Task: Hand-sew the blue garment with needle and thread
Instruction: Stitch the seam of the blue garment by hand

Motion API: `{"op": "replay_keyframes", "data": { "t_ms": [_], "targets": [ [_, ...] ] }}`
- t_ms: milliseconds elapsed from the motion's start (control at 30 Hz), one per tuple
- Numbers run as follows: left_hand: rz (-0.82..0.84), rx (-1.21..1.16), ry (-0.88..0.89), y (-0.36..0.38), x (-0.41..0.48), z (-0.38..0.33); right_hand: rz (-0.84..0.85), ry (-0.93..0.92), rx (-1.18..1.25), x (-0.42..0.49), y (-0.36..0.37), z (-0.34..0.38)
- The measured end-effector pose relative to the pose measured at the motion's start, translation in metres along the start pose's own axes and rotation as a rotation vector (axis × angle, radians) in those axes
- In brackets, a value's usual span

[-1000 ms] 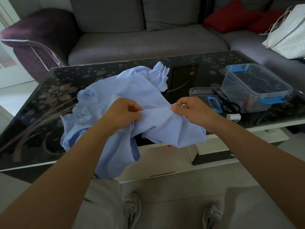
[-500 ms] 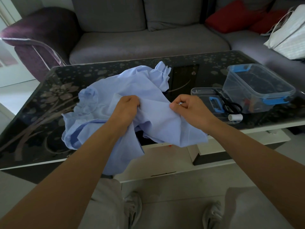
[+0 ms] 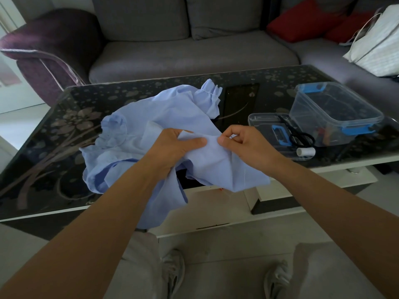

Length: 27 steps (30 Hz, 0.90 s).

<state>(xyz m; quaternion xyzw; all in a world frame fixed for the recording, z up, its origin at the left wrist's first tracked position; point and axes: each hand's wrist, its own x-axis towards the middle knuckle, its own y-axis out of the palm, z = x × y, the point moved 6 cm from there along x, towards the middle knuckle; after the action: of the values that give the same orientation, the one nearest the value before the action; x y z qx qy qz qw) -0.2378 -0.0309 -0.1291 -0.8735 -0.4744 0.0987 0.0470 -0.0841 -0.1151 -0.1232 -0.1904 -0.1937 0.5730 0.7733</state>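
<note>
Two hands hold one blue garment (image 3: pixel 164 108): the left hand (image 3: pixel 172 147) grips a fold under its thumb, and the right hand (image 3: pixel 248 145) pinches the cloth just beside it. Pale and crumpled, with a gathered cuff, the garment lies on the glass table (image 3: pixel 54 137) and hangs over its near edge. One clear box (image 3: pixel 336 108), one pair of scissors (image 3: pixel 302 139) and one white spool (image 3: pixel 305 151) sit to the right.

No text, label, brand, number or sign can be read anywhere in view. The glass table (image 3: pixel 54 130) bears only a pale floral pattern. The clear plastic box (image 3: pixel 334 108) and the white bag (image 3: pixel 380 46) show no legible print.
</note>
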Motion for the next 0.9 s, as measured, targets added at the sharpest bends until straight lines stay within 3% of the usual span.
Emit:
{"op": "replay_keyframes", "data": {
  "t_ms": [267, 567, 900],
  "targets": [
    [-0.006, -0.017, -0.006, 0.001, 0.0, -0.001, -0.011, -0.006, 0.07, 0.001, -0.003, 0.002],
    [0.001, -0.08, -0.025, 0.0, 0.001, 0.0, 0.069, -0.183, 0.055, -0.004, -0.003, 0.016],
    [-0.052, -0.081, -0.048, -0.004, 0.002, 0.003, 0.052, -0.168, 0.02, -0.006, -0.002, 0.014]
  ]
}}
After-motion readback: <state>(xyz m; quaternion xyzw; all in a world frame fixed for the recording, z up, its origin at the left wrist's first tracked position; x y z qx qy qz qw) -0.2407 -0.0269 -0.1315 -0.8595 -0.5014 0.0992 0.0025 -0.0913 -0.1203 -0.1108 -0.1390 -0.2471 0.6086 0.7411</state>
